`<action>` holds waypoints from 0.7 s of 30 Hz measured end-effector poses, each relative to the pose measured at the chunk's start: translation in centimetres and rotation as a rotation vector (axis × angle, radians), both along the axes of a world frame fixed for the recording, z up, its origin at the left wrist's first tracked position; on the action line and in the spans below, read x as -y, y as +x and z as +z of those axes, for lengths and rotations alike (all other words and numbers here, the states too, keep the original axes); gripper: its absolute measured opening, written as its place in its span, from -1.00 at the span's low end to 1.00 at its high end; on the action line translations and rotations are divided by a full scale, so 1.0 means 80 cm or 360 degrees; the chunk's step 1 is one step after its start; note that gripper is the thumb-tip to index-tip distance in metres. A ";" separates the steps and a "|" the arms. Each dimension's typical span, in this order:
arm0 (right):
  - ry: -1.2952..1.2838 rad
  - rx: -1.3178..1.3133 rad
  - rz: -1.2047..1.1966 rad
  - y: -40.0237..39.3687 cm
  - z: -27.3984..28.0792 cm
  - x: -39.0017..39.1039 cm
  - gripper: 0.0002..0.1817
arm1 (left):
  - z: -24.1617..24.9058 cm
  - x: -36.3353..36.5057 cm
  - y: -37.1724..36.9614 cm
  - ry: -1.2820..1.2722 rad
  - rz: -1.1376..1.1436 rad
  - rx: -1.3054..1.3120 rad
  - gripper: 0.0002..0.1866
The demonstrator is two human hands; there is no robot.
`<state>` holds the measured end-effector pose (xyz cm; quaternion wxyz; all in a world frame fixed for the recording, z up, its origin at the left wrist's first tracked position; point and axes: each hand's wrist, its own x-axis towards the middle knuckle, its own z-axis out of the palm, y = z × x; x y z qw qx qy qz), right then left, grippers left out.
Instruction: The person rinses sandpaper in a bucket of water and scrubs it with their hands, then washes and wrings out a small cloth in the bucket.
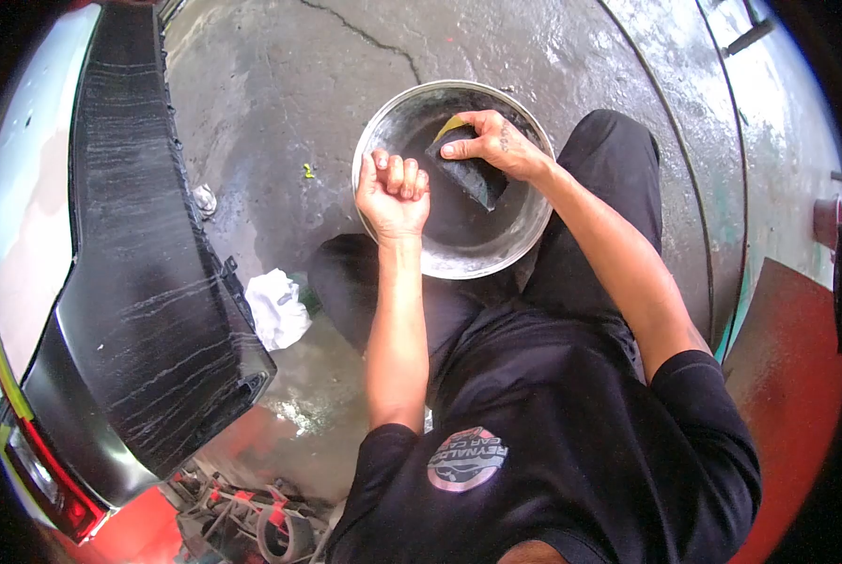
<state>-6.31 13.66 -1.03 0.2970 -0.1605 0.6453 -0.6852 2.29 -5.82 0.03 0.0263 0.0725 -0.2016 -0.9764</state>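
1. Wet grey concrete floor, glossy with water, with a crack running across it.
2. Scratched black car bumper panel at left.
3. Crumpled white rag lying beside it.
4. Red-painted floor patch at right.

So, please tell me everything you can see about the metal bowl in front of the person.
The metal bowl is round, wide and shallow, and looks like dull, worn steel with a thin bright rim. It stands upright on the wet concrete floor, between the person's knees. The left hand, fingers curled, rests at its near rim. The right hand presses a dark sponge with a yellow side inside it.
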 end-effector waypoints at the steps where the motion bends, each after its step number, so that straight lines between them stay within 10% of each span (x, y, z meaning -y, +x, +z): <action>1: -0.0076 0.0087 -0.0021 0.001 -0.004 0.000 -0.52 | -0.002 -0.001 -0.001 0.0000 0.0037 0.0038 -0.65; 14: 0.0138 -0.0093 -0.0360 0.047 -0.004 0.053 -0.64 | 0.001 -0.011 -0.009 -0.0561 0.0281 0.0403 -0.55; 21: -0.0095 0.0303 -0.0495 0.037 -0.024 0.049 -0.79 | -0.008 0.011 -0.010 0.0030 0.0130 -0.0021 -0.55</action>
